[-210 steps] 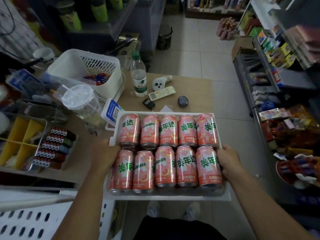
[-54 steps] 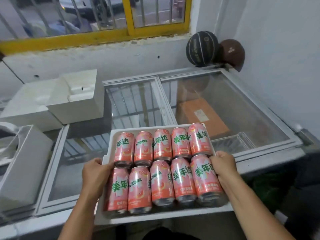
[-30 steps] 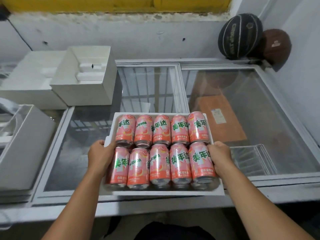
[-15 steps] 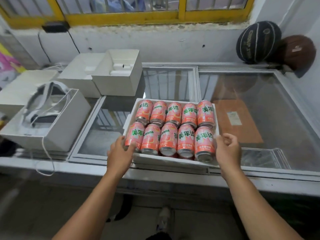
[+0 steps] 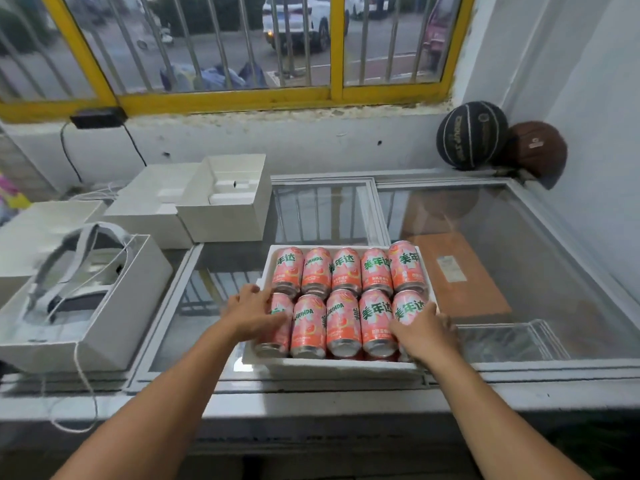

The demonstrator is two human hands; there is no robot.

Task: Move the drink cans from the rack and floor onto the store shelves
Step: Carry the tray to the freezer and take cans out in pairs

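a tray [image 5: 332, 366] of cans [image 5: 343, 292] sits on the freezer lid [image 5: 519, 271], near its front edge. boxes [image 5: 225, 216] stand to the left, two balls [image 5: 471, 135] in the back right corner, a window [image 5: 225, 46] behind.

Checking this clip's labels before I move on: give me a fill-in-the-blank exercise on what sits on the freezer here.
1. The white tray holds ____ pink cans, in two rows of five.
2. The tray rests on the ____ lid of a chest freezer.
3. The left hand touches the ____ can of the near row.
4. Two ____ sit in the far right corner, a black one and a brown one.

Missing words: ten; glass; leftmost; basketballs.
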